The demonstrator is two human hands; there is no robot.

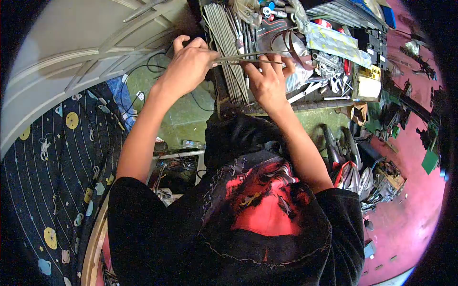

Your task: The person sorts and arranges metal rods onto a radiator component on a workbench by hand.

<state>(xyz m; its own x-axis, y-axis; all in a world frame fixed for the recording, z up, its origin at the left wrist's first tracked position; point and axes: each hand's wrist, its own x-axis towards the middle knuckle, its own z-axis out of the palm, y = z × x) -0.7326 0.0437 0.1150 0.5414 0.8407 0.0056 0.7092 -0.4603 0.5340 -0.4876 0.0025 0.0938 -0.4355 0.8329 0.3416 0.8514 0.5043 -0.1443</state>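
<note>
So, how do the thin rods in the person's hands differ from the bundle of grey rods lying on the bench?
The held rods are only a few; the bundle has many. The held rods lie across the picture, gripped by the left hand and right hand; the bundle lies on the bench, running away from the person. The held rods look darker, the bundle paler grey. Both are thin, straight and metallic-looking.

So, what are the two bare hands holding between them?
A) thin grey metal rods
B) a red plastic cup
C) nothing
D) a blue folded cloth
A: the left hand and the right hand both pinch thin grey metal rods that span the gap between them, above a bundle of similar rods.
</note>
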